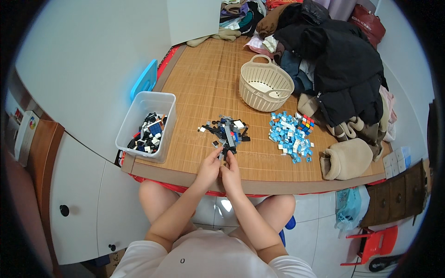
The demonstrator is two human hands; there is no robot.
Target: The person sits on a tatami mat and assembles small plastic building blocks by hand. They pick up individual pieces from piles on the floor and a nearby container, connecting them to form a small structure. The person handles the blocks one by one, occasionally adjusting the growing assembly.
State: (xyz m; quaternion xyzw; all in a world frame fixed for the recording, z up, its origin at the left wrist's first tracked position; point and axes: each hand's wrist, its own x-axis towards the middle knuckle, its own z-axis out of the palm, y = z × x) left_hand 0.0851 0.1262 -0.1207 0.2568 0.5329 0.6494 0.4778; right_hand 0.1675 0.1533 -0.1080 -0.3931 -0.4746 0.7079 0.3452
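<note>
Both hands are together at the front of the bamboo mat [194,102]. My left hand [209,167] and my right hand [231,174] pinch a dark toy brick assembly [229,147] between their fingertips; its black end shows, and a long grey part reaches away from me. How much of that grey part belongs to it I cannot tell. Just beyond lies a loose pile of black, grey and white toy bricks [239,124], with a little blue and red. My fingers partly hide the held end.
On the left stands a clear plastic box [168,125] of mixed bricks, its blue lid [144,79] behind it. Right of the pile lie blue and white tiles [289,136] and a puzzle cube [306,124]. A cream basket [264,76], piled clothes [345,65] and a beige cushion [346,159] are farther right.
</note>
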